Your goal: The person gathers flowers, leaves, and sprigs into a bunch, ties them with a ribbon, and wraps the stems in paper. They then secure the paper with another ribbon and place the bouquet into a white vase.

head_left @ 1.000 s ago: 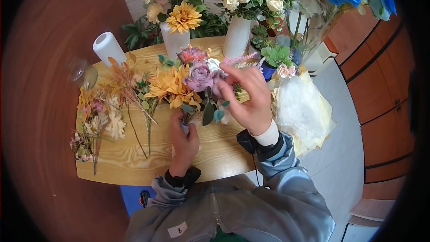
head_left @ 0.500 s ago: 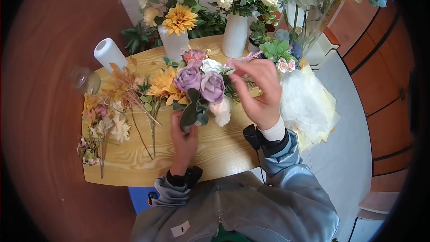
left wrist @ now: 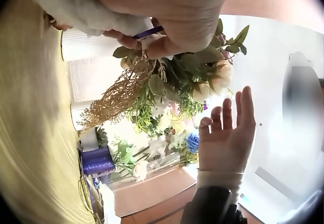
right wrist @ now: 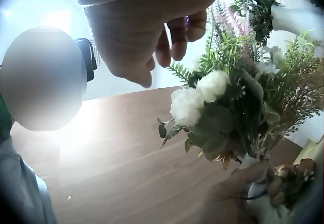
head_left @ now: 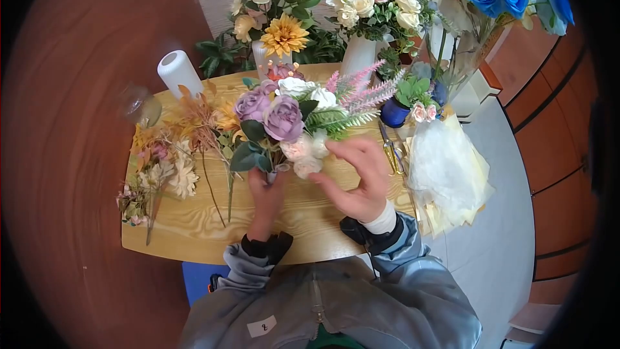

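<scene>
My left hand (head_left: 266, 200) grips the stems of a mixed artificial bouquet (head_left: 283, 118), held upright over the table. Purple roses, white and pale pink blooms, green fern and pink sprigs make up its head. In the left wrist view, a thin purple band (left wrist: 148, 32) shows by the fingers of that hand. My right hand (head_left: 361, 181) is just right of the pale blooms (head_left: 307, 155), its fingers loosely extended with nothing in them. From the right wrist, white flowers (right wrist: 190, 105) and fern appear below the right fingers. Most of the stems are hidden by the left hand.
Loose flower stems (head_left: 155, 181) lie on the table's left side, near a white vase (head_left: 179, 72) and a glass jar (head_left: 147, 108). Filled vases (head_left: 358, 58) stand behind. On the right are a blue pot (head_left: 394, 113), scissors (head_left: 391, 155) and wrapping paper (head_left: 449, 168).
The bouquet has turned in my left hand, bringing fern and pink sprigs out to the right and the purple roses leftward. My right hand has come down from the purple roses beside the pale blooms.
</scene>
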Demonstrator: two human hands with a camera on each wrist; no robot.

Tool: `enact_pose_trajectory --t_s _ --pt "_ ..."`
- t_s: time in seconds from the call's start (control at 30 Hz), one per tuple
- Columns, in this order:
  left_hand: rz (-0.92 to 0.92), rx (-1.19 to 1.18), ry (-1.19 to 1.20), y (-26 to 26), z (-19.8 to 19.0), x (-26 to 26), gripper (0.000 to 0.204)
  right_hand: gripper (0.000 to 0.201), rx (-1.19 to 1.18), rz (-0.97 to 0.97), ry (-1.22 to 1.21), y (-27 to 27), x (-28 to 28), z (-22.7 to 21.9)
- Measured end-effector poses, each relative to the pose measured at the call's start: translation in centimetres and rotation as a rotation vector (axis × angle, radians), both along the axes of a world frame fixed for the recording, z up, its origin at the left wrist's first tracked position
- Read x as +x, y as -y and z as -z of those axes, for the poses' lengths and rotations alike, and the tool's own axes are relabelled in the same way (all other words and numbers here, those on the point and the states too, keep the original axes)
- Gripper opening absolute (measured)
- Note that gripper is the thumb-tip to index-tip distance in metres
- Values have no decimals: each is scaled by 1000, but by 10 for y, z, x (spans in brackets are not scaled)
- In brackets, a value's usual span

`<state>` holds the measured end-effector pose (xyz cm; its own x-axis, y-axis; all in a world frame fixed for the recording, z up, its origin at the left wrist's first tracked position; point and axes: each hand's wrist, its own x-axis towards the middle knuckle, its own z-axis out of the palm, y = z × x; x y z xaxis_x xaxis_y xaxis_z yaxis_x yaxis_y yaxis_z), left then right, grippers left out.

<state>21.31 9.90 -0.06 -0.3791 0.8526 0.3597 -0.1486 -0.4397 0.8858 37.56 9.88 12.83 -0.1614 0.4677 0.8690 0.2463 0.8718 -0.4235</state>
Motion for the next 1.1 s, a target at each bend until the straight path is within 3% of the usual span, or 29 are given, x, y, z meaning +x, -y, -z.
enact_pose_trajectory --t_s 0.13,0.2,0.3,0.6,0.8,0.87,1.1 --pt "-91 -26 -54 10 -4 7 38 67 -99 84 181 -1 -14 -8" --pt "-118 -29 -110 12 -2 5 38 67 -94 95 192 -5 -19 -2" --pt "-84 -110 -254 12 -4 5 40 58 -116 121 63 -8 -24 4" --pt "-71 -20 49 14 -13 22 46 51 -226 69 -40 -3 -26 4" --pt "66 -96 167 16 -17 22 53 45 -220 82 -114 -4 -29 9" --pt "-2 -48 237 17 -31 29 26 44 -204 79 -110 -4 -29 9" --pt "-24 -62 207 13 -16 26 31 34 -205 51 -27 -12 -25 11"
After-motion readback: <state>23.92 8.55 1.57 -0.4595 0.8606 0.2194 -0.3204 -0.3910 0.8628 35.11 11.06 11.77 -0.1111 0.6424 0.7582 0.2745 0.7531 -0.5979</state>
